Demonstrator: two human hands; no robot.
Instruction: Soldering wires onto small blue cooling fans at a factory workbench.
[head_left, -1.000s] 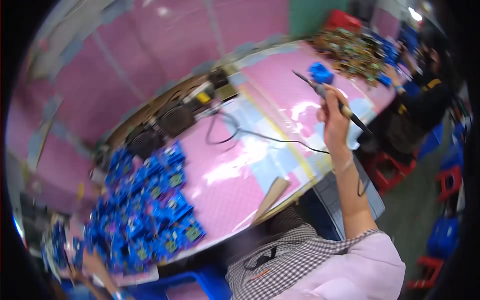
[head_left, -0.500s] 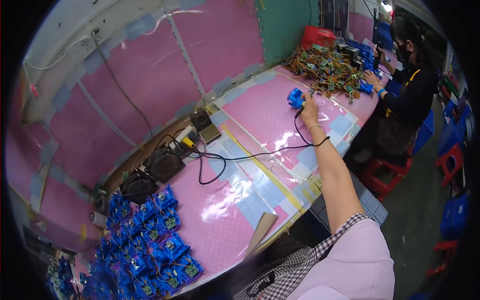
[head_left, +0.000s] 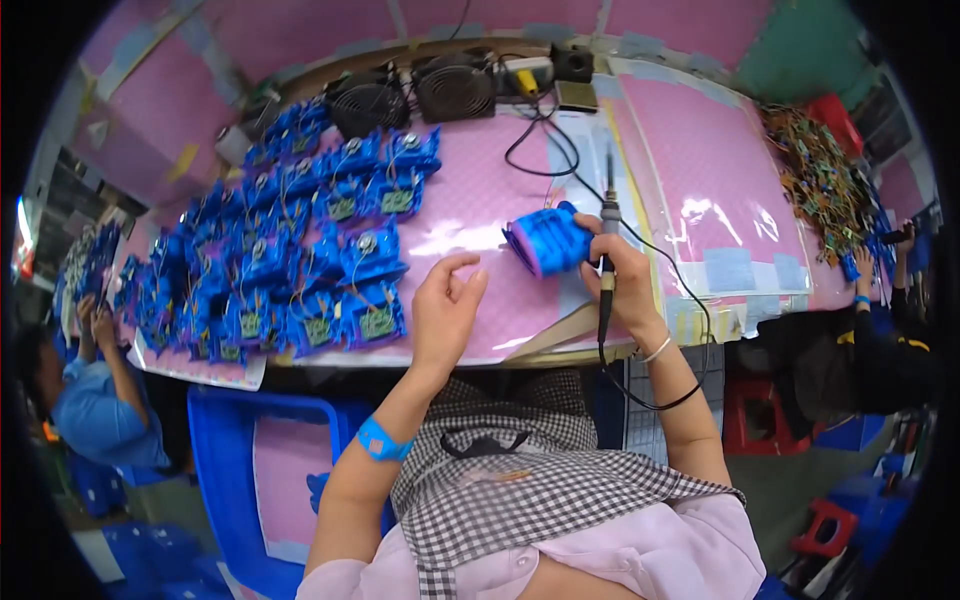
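The right hand (head_left: 622, 275) grips a soldering iron (head_left: 606, 262) upright, fingers wrapped round its handle, and the same hand also steadies a blue plastic part (head_left: 549, 240) pressed against its thumb side; that part sits just above the pink mat (head_left: 470, 215), at about one o'clock from the left hand (head_left: 443, 310). The left hand hovers free, fingers loosely spread and curled, holding nothing, just short of the blue part. To its ten o'clock lies a big spread of blue assemblies (head_left: 290, 260) with small green boards and wires showing, laid out in rough rows across the mat. Judging by that heap, much of the batch looks handled already, though I cannot tell which pieces are soldered. At two o'clock, well apart, a pile of loose wired boards (head_left: 815, 185) suggests plenty of work remains
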